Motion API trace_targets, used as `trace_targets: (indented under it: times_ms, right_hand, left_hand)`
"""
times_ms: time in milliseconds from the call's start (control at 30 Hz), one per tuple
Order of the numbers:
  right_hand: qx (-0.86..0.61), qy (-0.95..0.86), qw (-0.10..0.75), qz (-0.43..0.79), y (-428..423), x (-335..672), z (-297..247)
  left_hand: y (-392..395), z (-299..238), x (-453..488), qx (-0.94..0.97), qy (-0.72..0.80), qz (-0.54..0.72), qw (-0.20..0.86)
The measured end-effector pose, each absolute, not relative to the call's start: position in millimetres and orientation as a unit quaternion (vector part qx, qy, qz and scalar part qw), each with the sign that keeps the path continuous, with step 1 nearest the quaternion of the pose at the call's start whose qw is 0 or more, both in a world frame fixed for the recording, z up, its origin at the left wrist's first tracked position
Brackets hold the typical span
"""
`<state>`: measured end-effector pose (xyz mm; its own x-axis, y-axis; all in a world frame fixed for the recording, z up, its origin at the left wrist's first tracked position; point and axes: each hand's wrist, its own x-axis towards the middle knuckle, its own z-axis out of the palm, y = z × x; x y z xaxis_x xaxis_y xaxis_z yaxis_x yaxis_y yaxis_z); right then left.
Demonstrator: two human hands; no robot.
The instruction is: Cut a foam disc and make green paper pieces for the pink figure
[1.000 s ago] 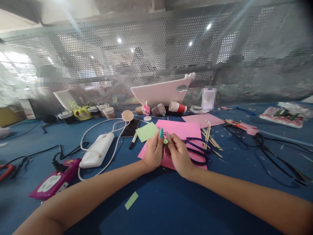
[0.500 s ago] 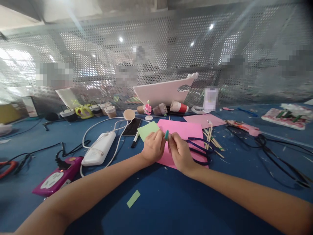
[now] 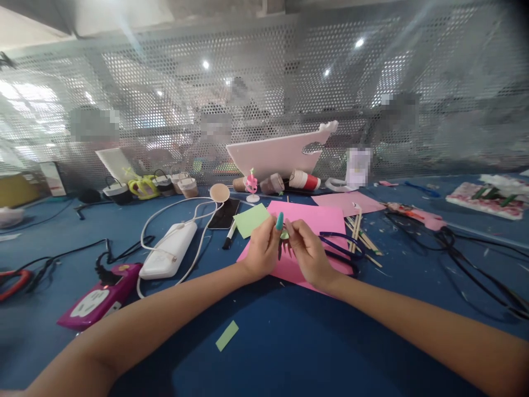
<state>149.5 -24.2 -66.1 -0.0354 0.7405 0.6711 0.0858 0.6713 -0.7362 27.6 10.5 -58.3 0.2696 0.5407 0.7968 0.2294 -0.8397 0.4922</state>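
My left hand (image 3: 262, 248) and my right hand (image 3: 312, 253) meet over a pink paper sheet (image 3: 326, 215). Between their fingertips is a small pale green piece (image 3: 284, 235) that looks like paper, mostly hidden by the fingers. Both hands are closed in a pinch on it. A long teal nail shows on my left thumb. Beside my left hand lies a light green paper (image 3: 251, 219). Dark blue loops (image 3: 341, 238), perhaps scissor handles, rest right of my right hand on the pink sheet.
A white power bank (image 3: 169, 251) with cables, a black phone (image 3: 223, 214), a marker (image 3: 230, 234) and a magenta power strip (image 3: 99, 298) lie left. Thin sticks (image 3: 356, 231) and a pink glue gun (image 3: 417, 215) lie right. A green strip (image 3: 227, 336) is in front.
My hands have tilted and opened slightly away from each other. The pale green piece between them now shows, and the left thumb's teal nail points more upright.
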Motion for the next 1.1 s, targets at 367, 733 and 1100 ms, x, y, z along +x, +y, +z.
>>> trace_targets:
  times_ms: [367, 733, 1100]
  right_hand:
    - [-0.353, -0.653, 0.629, 0.231, -31, 146, -67]
    - [-0.293, -0.674, 0.625, 0.263, -19, 159, -67]
    - [-0.309, -0.621, 0.631, 0.347, -11, 172, -62]
  left_hand:
    - [2, -65, 36, 0.767, 0.289, 0.567, 0.078]
    - [12, -56, 21, 0.863, 0.189, 0.463, 0.071]
    - [33, -58, 8, 0.857, 0.175, 0.480, -0.066]
